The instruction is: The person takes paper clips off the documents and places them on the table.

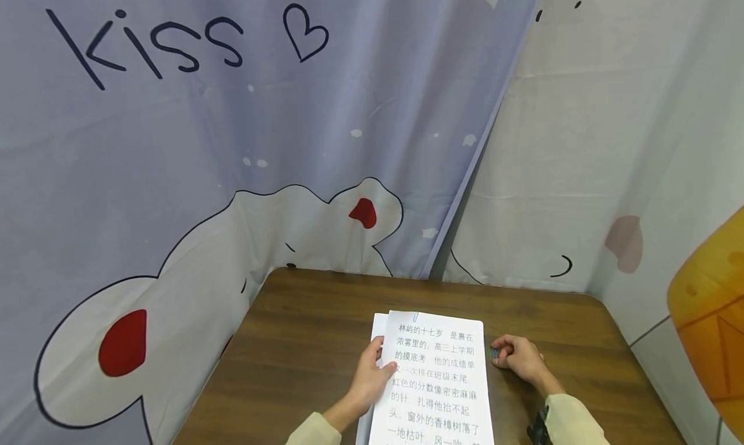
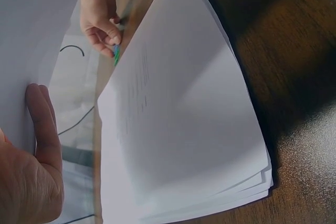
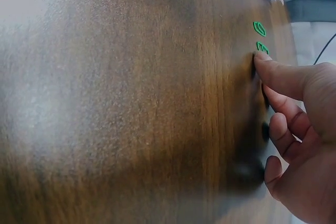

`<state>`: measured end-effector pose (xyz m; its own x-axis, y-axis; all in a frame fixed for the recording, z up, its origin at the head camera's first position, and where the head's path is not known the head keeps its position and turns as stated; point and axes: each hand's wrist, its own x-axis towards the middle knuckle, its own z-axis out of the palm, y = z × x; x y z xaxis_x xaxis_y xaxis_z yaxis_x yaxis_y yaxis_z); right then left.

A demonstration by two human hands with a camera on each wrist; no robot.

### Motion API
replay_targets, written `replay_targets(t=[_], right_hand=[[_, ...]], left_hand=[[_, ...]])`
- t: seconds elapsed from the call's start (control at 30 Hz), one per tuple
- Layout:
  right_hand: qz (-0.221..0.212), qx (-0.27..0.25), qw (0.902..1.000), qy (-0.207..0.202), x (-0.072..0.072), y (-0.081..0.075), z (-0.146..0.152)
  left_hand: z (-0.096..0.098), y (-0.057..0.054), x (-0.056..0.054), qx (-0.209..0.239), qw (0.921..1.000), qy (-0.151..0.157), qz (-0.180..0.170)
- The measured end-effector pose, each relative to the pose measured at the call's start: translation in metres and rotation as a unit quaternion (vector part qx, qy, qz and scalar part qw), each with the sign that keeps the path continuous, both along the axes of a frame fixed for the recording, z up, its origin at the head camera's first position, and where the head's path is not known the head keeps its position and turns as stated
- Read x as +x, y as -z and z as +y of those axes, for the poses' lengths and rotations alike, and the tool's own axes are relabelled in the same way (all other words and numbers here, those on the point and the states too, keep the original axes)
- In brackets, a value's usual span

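Note:
My left hand grips a printed sheet along its left side, thumb on the front. A blue paper clip sits on the sheet's top edge. In the left wrist view, the fingers lie against the raised paper, above a stack of sheets on the table. To the right of the paper, my right hand pinches at a small blue paper clip on the table. Green paper clips show beside its thumb in the right wrist view; the fingers partly hide one.
The brown wooden table runs back to a printed curtain behind it. Another pale curtain hangs along the right side, with an orange print near the table's right edge.

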<state>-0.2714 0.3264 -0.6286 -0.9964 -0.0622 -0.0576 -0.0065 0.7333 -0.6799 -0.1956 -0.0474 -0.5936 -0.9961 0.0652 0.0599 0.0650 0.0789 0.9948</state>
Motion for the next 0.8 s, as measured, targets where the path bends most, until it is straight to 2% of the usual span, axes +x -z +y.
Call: replay_targets(t=[0.2,0.4,0.63,0.8], right_hand=[[0.005,0.007,1.0000,-0.003,-0.001,0.000,0.001],[0.051,0.019,0.9985,-0.005,-0.004,-0.008,-0.004],[0.092,0.004,0.9956,0.018,-0.011,-0.035,-0.019],[0.104,-0.030,0.9939,0.019,-0.015,-0.055,-0.035]], left_hand=[[0.000,-0.002,0.001,-0.009,0.9999,0.005,0.000],[0.001,0.000,0.002,-0.004,1.0000,0.004,0.000],[0.004,0.000,0.003,-0.001,0.9999,0.010,-0.004],[0.008,0.000,0.004,-0.008,0.9999,0.008,-0.003]])
